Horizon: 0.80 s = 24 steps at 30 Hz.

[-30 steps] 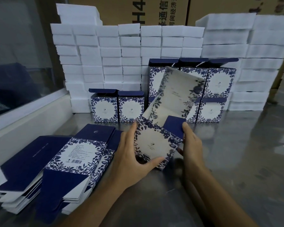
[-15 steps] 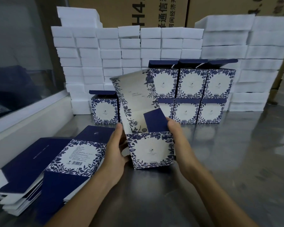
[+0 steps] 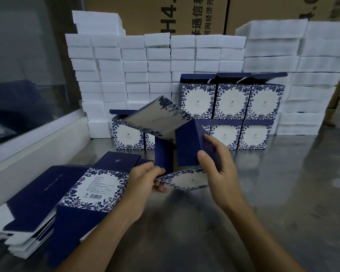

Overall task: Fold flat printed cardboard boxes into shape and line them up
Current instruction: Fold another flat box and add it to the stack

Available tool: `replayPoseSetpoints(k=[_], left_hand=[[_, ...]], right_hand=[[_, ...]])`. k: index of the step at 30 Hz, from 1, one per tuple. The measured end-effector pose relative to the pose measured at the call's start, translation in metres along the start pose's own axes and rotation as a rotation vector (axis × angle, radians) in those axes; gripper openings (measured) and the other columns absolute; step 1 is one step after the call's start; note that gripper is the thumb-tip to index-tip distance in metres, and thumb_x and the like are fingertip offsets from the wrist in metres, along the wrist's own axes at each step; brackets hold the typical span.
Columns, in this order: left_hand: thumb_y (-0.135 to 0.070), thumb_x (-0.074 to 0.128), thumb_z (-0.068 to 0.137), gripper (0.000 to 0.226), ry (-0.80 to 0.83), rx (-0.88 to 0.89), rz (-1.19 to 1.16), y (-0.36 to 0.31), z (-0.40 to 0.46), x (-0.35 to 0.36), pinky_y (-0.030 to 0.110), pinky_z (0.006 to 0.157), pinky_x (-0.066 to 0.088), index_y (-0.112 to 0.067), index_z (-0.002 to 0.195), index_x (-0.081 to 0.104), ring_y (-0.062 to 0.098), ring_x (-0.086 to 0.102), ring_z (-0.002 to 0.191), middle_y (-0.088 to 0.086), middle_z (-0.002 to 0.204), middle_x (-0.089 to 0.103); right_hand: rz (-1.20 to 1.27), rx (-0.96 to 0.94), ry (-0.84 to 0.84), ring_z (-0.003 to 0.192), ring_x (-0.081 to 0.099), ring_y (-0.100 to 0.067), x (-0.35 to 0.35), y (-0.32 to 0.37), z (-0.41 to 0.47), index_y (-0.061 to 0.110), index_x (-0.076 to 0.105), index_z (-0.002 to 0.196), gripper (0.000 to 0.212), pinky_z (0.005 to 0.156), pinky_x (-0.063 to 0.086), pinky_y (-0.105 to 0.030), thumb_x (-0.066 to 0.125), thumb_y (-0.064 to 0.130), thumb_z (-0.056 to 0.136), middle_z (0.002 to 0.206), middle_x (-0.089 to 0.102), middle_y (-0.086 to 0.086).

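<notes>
Navy-and-white printed cardboard, one box [image 3: 173, 142] half erected, held above the desk [image 3: 273, 193] just in front of the row of finished boxes [image 3: 243, 114].

Left hand [image 3: 145, 179]: fingers curled, pinching the near corner of the floral panel [image 3: 185, 181] at the box's lower edge. Likely purpose: steady the blank while the other side is worked.

Right hand [image 3: 216, 165]: thumb and fingers closed around the navy flap [image 3: 188, 146] on the box's right side, apparently swinging it inward. Long floral panel tilts up and left above both hands, blurred, so its exact fold state is unclear.

Finished boxes stand stacked two high behind the held box, faces forward, backed by white foam blocks [image 3: 145, 65]. This looks like the line-up target.

Flat blanks [image 3: 71, 193] lie stacked left of the held box, beside the left forearm, within easy reach for the next pick.

Judgement: step in hand is closing an end; tuck not yet done. Risk: creasing the flap if pushed off-square.
</notes>
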<state>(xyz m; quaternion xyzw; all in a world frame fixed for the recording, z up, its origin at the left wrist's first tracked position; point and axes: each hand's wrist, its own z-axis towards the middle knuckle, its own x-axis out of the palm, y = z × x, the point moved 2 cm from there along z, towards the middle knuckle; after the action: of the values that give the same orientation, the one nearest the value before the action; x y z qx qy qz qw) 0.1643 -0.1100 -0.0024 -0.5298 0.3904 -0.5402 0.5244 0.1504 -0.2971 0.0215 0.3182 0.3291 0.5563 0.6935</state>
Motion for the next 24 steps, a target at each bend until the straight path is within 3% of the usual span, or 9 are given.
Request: replayPoseSetpoints(k=[3, 6, 11, 14, 16, 19, 24], left_hand=[[0.002, 0.057, 0.088, 0.036, -0.013, 0.029, 0.081, 0.003, -0.002, 0.001, 0.028, 0.048, 0.050, -0.011, 0.054, 0.056, 0.022, 0.043, 0.050, 0.011, 0.058, 0.039], [-0.006, 0.061, 0.090, 0.049, -0.026, 0.005, 0.077, 0.003, -0.003, 0.002, 0.027, 0.046, 0.049, -0.019, 0.044, 0.049, 0.021, 0.039, 0.046, 0.004, 0.047, 0.030], [-0.034, 0.058, 0.096, 0.056, -0.128, -0.017, 0.018, 0.003, -0.001, 0.001, 0.024, 0.041, 0.047, -0.020, 0.043, 0.047, 0.010, 0.045, 0.037, -0.004, 0.039, 0.039], [-0.033, 0.056, 0.097, 0.039, -0.175, 0.017, 0.025, 0.005, 0.001, -0.005, 0.030, 0.056, 0.043, -0.010, 0.066, 0.052, 0.020, 0.051, 0.058, 0.009, 0.058, 0.049], [-0.029, 0.055, 0.097, 0.030, -0.178, 0.031, 0.051, 0.007, 0.002, -0.007, 0.034, 0.062, 0.039, -0.014, 0.071, 0.054, 0.022, 0.047, 0.063, 0.010, 0.066, 0.050], [-0.025, 0.057, 0.096, 0.045, -0.176, 0.025, 0.069, 0.009, 0.002, -0.006, 0.025, 0.046, 0.036, -0.020, 0.052, 0.046, 0.018, 0.043, 0.050, 0.009, 0.053, 0.042], [-0.032, 0.056, 0.097, 0.037, -0.206, 0.042, 0.031, 0.004, 0.003, -0.010, 0.028, 0.044, 0.040, -0.015, 0.065, 0.048, 0.019, 0.045, 0.054, 0.009, 0.060, 0.045]], right_hand=[[-0.199, -0.018, 0.018, 0.137, 0.043, -0.009, 0.000, 0.001, 0.000, 0.046, 0.047, 0.138, 0.073, 0.111, 0.039, -0.048, 0.045, 0.085, 0.076, 0.146, 0.046, 0.014], [-0.308, -0.021, 0.030, 0.138, 0.039, -0.006, 0.000, 0.002, -0.001, 0.045, 0.045, 0.142, 0.076, 0.112, 0.037, -0.047, 0.049, 0.081, 0.075, 0.148, 0.043, 0.016], [-0.263, -0.047, 0.007, 0.132, 0.045, -0.005, 0.001, 0.005, -0.004, 0.048, 0.053, 0.132, 0.061, 0.109, 0.040, -0.047, 0.049, 0.073, 0.077, 0.140, 0.052, 0.016], [-0.242, -0.095, -0.020, 0.126, 0.051, -0.004, 0.003, 0.007, -0.005, 0.050, 0.054, 0.124, 0.050, 0.106, 0.043, -0.044, 0.052, 0.070, 0.078, 0.133, 0.058, 0.017], [-0.234, -0.125, -0.050, 0.122, 0.054, -0.004, 0.004, 0.006, -0.006, 0.046, 0.057, 0.121, 0.048, 0.104, 0.046, -0.043, 0.054, 0.068, 0.079, 0.129, 0.060, 0.016], [-0.210, -0.142, -0.091, 0.117, 0.058, -0.008, 0.002, 0.005, -0.006, 0.042, 0.060, 0.118, 0.045, 0.099, 0.049, -0.044, 0.056, 0.066, 0.081, 0.123, 0.064, 0.013], [-0.141, -0.087, -0.109, 0.108, 0.063, -0.015, -0.001, 0.002, -0.005, 0.029, 0.066, 0.117, 0.053, 0.088, 0.053, -0.051, 0.052, 0.067, 0.082, 0.114, 0.067, 0.010]])
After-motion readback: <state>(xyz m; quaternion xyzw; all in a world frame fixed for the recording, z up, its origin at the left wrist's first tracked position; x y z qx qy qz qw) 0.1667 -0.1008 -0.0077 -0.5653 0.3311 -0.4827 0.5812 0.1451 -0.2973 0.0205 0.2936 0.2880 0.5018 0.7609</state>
